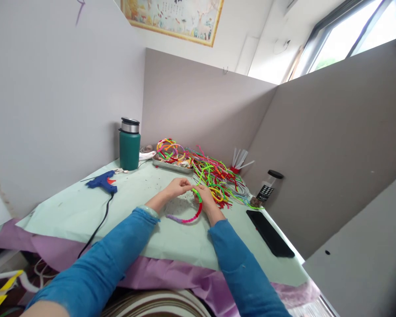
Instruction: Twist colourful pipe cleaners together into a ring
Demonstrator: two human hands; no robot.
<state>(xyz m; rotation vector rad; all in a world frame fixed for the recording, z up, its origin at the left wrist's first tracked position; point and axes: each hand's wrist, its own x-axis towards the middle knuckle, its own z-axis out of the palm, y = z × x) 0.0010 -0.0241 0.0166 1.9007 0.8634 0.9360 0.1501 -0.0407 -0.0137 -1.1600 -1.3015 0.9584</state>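
A curved headband [198,213] wrapped in fuzzy pipe cleaner hangs over the table, its colours running from purple through pink and red to green. My right hand [205,196] is closed around its green end. Fingertips pinched, my left hand [178,187] meets the right at that same end; whatever lies between its fingers is too small to make out. Just beyond the hands spreads a tangled heap of pipe cleaners [211,169] in green, red, yellow and pink.
A metal tray [173,166] holds several colourful wrapped loops. To the left are a green bottle [130,149] and a blue glue gun [102,181] with a black cord. White sticks [239,159], a black-lidded jar [269,187] and a black phone [269,233] lie right. Grey partitions enclose the table.
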